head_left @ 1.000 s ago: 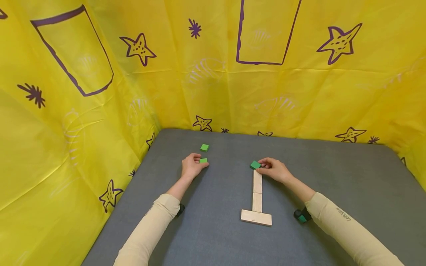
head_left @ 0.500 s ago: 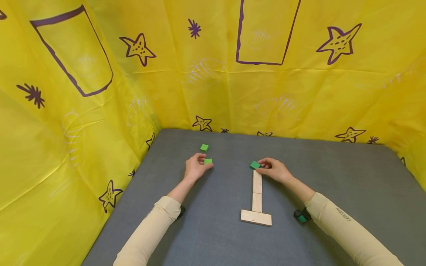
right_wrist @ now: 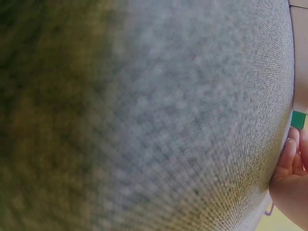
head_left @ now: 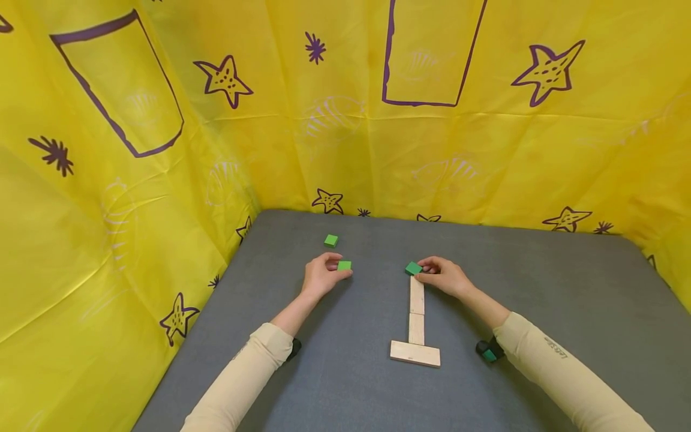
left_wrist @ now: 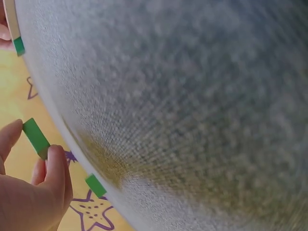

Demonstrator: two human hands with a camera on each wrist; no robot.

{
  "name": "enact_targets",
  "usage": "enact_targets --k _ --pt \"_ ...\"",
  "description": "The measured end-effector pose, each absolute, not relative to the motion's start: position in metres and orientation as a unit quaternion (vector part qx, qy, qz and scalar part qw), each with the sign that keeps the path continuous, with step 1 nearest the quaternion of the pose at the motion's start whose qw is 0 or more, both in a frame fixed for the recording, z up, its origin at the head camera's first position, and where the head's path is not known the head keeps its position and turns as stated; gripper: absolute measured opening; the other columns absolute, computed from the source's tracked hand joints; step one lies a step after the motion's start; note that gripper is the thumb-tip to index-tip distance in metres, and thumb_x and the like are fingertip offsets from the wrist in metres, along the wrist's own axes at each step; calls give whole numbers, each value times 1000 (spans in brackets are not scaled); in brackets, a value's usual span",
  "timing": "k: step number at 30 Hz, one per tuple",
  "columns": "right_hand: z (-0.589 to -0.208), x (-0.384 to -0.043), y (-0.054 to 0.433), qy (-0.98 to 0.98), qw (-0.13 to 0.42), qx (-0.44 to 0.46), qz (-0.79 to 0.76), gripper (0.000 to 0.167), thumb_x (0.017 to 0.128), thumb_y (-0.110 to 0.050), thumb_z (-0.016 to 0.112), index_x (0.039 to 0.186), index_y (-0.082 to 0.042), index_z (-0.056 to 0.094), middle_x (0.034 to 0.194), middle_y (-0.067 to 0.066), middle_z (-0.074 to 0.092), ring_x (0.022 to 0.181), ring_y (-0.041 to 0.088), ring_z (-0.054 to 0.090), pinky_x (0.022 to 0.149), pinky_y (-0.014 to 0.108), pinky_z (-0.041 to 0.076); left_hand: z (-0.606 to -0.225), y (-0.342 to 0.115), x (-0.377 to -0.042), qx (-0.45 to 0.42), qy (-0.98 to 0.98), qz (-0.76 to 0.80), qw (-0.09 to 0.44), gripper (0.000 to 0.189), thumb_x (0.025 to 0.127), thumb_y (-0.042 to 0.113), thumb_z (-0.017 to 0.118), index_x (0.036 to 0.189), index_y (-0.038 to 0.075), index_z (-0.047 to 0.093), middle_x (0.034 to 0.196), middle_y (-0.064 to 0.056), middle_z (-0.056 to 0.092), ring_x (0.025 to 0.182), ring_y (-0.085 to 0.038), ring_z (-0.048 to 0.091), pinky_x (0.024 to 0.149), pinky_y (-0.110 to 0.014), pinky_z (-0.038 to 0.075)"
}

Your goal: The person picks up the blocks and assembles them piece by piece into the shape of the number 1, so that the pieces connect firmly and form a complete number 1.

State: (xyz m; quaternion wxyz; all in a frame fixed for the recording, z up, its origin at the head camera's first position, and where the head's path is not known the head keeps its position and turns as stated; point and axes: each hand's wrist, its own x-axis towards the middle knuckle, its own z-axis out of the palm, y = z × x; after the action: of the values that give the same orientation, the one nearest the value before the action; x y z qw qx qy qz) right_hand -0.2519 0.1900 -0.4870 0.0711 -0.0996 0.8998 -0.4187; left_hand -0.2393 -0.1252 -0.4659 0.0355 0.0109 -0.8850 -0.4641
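Note:
My left hand pinches a light green block between thumb and fingers. In the left wrist view that block shows held at its two ends. Over to the right, my right hand grips a dark green block by its right side, thumb at the near corner. This block sits turned at an angle at the far end of a line of two wooden planks. Across the near end of the line lies a wider wooden plank. The right wrist view shows curled fingers beside the dark green block.
Another light green block lies on the grey table, just beyond my left hand. A yellow cloth with drawn starfish hangs behind the table and along its left side.
My left hand has moved right and slightly nearer, carrying the light green block toward the dark green one. The right hand and the wooden planks have stayed in place.

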Motion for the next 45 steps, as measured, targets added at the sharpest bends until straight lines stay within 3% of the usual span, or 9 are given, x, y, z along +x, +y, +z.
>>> enact_targets --k 45 --pt "-487 -251 190 901 75 -91 -416 43 88 -31 72 120 -3 64 104 10 62 94 24 53 81 36 42 -473 -56 -246 -104 -872 -475 -51 43 77 21 84 114 5 69 108 -9 70 99 -22 67 80 -30 54"
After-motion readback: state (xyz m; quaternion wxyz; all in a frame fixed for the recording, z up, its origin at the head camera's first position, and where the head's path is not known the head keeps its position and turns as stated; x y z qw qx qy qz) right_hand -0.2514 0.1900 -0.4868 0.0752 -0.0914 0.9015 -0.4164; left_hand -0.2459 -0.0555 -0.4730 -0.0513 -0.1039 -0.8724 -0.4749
